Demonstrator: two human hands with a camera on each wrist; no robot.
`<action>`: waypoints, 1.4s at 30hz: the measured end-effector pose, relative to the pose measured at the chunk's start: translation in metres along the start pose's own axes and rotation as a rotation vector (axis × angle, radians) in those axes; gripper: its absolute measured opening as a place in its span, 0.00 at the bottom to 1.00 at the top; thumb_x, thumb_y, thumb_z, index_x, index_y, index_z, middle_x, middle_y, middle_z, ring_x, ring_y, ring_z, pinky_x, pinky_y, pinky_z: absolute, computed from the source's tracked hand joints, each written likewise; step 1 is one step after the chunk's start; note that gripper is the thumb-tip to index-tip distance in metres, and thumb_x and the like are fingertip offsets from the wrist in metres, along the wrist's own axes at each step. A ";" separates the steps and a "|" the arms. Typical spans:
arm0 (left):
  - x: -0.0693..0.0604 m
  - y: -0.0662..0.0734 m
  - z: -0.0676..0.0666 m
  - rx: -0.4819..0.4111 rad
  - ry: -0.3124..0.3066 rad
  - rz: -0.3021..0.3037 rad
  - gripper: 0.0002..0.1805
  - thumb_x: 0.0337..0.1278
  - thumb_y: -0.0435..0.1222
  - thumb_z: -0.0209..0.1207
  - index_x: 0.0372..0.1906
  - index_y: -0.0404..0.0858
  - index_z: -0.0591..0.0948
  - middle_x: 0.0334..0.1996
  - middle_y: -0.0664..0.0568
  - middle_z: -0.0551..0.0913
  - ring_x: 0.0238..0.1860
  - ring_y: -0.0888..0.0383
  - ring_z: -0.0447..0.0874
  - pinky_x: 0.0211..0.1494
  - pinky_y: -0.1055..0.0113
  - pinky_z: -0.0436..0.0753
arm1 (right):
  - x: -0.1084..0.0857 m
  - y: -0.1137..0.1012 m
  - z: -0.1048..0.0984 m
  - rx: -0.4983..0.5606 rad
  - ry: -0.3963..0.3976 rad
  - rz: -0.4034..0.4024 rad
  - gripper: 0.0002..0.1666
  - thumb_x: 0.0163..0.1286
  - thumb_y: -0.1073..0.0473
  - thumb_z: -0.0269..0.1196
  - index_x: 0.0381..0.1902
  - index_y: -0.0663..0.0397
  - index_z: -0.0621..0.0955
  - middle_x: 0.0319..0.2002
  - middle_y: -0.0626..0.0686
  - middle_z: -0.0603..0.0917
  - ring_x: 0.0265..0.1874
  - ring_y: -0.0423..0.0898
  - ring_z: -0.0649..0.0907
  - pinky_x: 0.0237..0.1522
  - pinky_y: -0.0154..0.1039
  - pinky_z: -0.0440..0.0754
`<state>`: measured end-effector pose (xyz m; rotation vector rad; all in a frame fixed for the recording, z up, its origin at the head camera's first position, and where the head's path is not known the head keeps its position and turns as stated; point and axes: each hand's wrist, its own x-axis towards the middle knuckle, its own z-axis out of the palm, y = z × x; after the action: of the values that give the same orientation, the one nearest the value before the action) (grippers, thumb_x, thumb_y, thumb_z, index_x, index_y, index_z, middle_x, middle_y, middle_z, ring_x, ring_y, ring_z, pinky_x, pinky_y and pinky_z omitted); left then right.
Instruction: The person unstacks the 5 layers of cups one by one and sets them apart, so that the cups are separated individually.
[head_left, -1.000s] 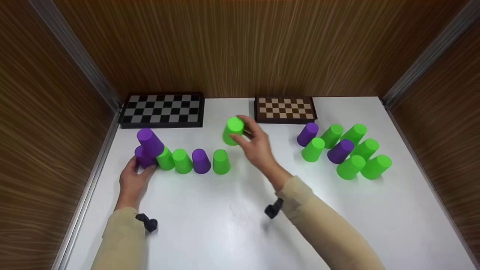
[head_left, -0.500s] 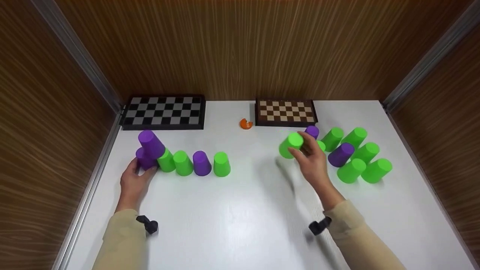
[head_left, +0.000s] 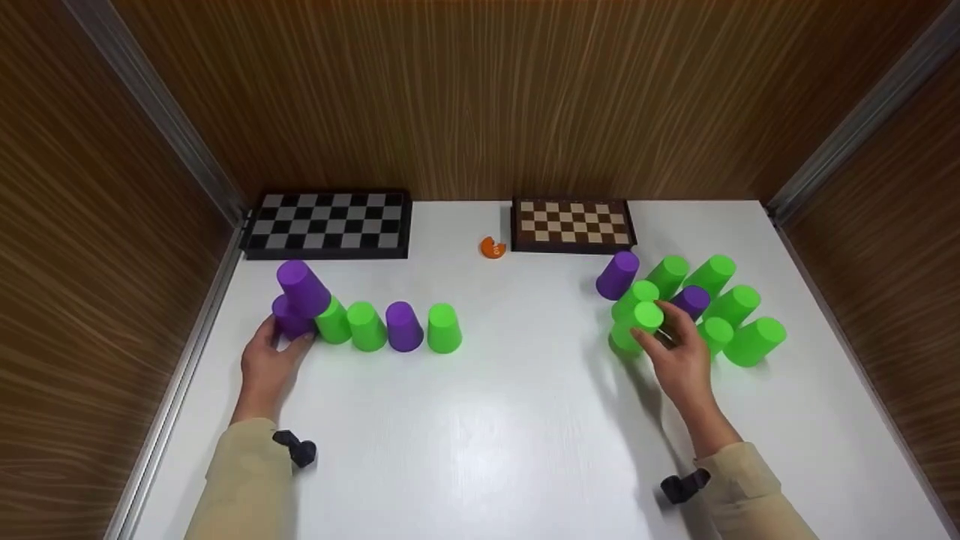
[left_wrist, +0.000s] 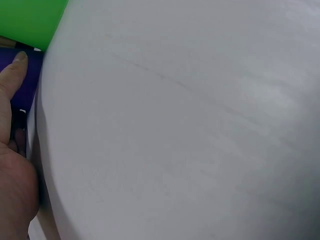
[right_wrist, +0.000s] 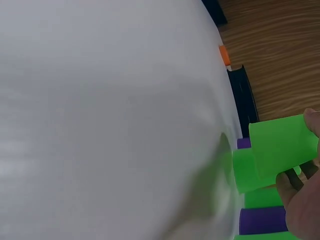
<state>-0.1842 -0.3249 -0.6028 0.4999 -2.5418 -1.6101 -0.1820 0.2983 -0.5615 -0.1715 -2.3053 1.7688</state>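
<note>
In the head view my left hand (head_left: 266,369) grips a purple cup (head_left: 289,318), upside down at the left end of a row. Its thumb lies along that cup in the left wrist view. A second purple cup (head_left: 304,289) rests upside down on top, bridging the held cup and the green cup (head_left: 334,322) beside it. Further right in the row stand a green cup (head_left: 365,327), a purple cup (head_left: 404,327) and a green cup (head_left: 444,328). My right hand (head_left: 684,367) pinches another green cup (right_wrist: 282,145), above the table beside the right-hand group.
Several green and purple cups stand upside down at the right, including a purple cup (head_left: 619,275) and a green cup (head_left: 755,342). Two chessboards, a black-grey board (head_left: 326,223) and a brown board (head_left: 574,223), lie by the back wall. An orange piece (head_left: 492,247) lies between them.
My right hand has carried the green cup rightward from the middle and towards me, up to the right group, uncovering the orange piece. My left hand has stayed on its purple cup.
</note>
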 end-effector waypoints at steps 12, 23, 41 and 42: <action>-0.001 0.002 0.001 -0.011 0.002 -0.021 0.46 0.66 0.46 0.73 0.84 0.44 0.64 0.82 0.43 0.62 0.83 0.48 0.56 0.86 0.56 0.56 | -0.006 0.011 -0.013 -0.046 0.039 0.023 0.33 0.71 0.65 0.73 0.72 0.59 0.76 0.66 0.60 0.81 0.63 0.49 0.81 0.62 0.29 0.82; -0.001 0.002 0.001 -0.011 0.002 -0.026 0.46 0.67 0.44 0.72 0.84 0.42 0.64 0.82 0.42 0.62 0.83 0.47 0.55 0.86 0.55 0.56 | -0.005 0.019 -0.017 -0.098 0.042 0.066 0.35 0.73 0.63 0.72 0.75 0.59 0.74 0.69 0.60 0.80 0.68 0.55 0.78 0.64 0.27 0.79; 0.000 0.001 0.001 -0.028 -0.006 -0.042 0.47 0.67 0.46 0.72 0.84 0.45 0.63 0.82 0.43 0.61 0.83 0.46 0.55 0.86 0.54 0.56 | -0.006 0.025 -0.019 -0.141 0.037 0.085 0.42 0.76 0.59 0.70 0.83 0.51 0.66 0.76 0.58 0.72 0.74 0.56 0.74 0.70 0.31 0.75; 0.000 0.001 0.001 -0.031 -0.008 -0.042 0.47 0.66 0.46 0.72 0.84 0.45 0.63 0.82 0.43 0.61 0.83 0.46 0.54 0.86 0.54 0.55 | -0.006 0.025 -0.019 -0.142 0.036 0.085 0.43 0.76 0.59 0.70 0.83 0.50 0.66 0.77 0.58 0.72 0.74 0.56 0.73 0.71 0.32 0.74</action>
<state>-0.1843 -0.3237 -0.6019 0.5484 -2.5238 -1.6662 -0.1721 0.3210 -0.5812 -0.3269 -2.4316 1.6252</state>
